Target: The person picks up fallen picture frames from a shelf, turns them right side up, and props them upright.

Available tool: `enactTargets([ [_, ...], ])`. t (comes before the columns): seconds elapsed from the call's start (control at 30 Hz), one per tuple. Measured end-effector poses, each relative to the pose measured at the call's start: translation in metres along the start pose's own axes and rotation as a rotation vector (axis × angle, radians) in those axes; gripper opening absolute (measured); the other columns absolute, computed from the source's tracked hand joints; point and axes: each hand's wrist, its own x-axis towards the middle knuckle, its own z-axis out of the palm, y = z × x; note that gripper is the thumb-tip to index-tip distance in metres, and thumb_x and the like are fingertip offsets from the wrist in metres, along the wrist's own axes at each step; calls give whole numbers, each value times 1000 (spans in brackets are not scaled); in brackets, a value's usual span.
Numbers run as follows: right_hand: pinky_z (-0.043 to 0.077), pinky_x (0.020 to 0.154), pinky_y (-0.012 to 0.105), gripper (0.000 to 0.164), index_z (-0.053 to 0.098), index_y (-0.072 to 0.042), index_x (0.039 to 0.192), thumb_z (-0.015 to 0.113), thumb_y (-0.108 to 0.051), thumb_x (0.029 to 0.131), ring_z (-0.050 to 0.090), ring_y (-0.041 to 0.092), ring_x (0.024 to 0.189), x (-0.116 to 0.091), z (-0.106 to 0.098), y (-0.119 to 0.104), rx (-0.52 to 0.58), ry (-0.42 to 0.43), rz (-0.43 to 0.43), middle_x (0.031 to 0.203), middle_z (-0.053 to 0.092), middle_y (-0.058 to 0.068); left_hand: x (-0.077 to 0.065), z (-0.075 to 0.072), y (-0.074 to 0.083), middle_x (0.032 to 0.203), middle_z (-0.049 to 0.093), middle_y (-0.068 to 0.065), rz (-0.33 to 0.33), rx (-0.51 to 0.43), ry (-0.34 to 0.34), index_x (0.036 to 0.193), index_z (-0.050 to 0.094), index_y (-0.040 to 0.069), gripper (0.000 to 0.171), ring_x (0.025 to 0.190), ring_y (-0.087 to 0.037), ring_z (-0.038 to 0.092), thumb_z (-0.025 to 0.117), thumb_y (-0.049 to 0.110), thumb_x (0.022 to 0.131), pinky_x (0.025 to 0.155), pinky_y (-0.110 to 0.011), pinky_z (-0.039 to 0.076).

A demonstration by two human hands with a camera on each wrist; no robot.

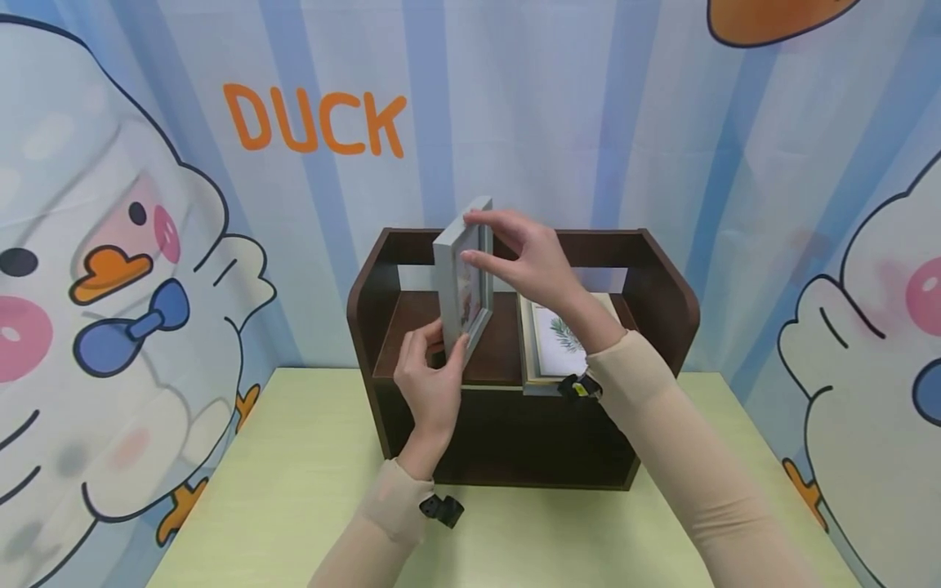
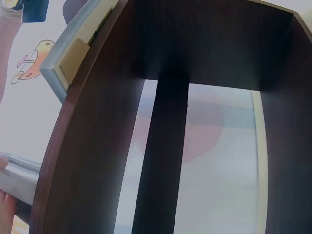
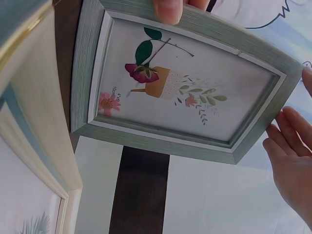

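A grey-green picture frame (image 1: 463, 278) stands upright and turned edge-on above the shelf of a dark brown wooden rack (image 1: 507, 441). My left hand (image 1: 430, 384) grips its lower near corner, the thumb on the face side. Up at the top edge, my right hand (image 1: 525, 253) holds the frame with thumb and forefinger. In the right wrist view the frame's face shows a floral print (image 3: 161, 83) with a dark red rose behind a pale inner border. In the left wrist view, only fingertips (image 2: 7, 214) of the left hand show, at the frame's edge.
Right of the held frame, a stack of picture frames (image 1: 532, 351) lies flat on the shelf, a leaf print uppermost. The rack has raised side panels (image 1: 665, 302) and a back rail (image 1: 603, 245). It stands on a pale green table (image 1: 309, 474) before a duck-patterned curtain (image 1: 515, 106).
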Motion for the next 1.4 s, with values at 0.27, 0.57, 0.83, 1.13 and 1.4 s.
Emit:
enactTargets([
  [0.27, 36, 111, 35, 47, 56, 5, 127, 71, -3, 83, 47, 27, 129, -3, -5, -19, -16, -24, -10, 129, 55, 20, -5, -4, 0, 94, 66, -9, 25, -65, -85, 111, 69, 8, 36, 82, -18, 66, 79, 8, 76, 71, -35, 58],
  [0.57, 36, 111, 36, 48, 57, 3, 126, 73, -6, 82, 48, 24, 128, -4, -11, -11, 3, -33, -27, 130, 55, 17, -8, -1, 6, 95, 66, -12, 8, -132, -154, 111, 69, 4, 32, 84, -21, 66, 75, 8, 80, 71, -34, 58],
  [0.83, 36, 111, 31, 47, 58, 3, 126, 72, -3, 82, 48, 24, 128, -5, -17, -8, 6, -44, -44, 131, 55, 18, -8, 1, 6, 94, 65, -20, -7, -179, -204, 110, 67, -6, 34, 83, -30, 65, 74, -4, 77, 68, -43, 58],
  [1.13, 36, 110, 32, 46, 58, 5, 125, 72, -3, 82, 49, 25, 127, -3, -14, -8, 22, -36, -49, 130, 55, 19, 0, -12, -2, 96, 67, -11, -18, -99, -168, 107, 69, 4, 28, 85, -22, 66, 74, 7, 80, 71, -39, 58],
  [1.4, 36, 110, 29, 46, 58, 3, 125, 72, -3, 82, 49, 24, 126, -1, -10, -8, 19, -27, -53, 129, 56, 18, -1, -20, -13, 95, 66, -5, -98, 20, -242, 105, 70, 8, 24, 85, -16, 66, 74, 14, 82, 74, -32, 56],
])
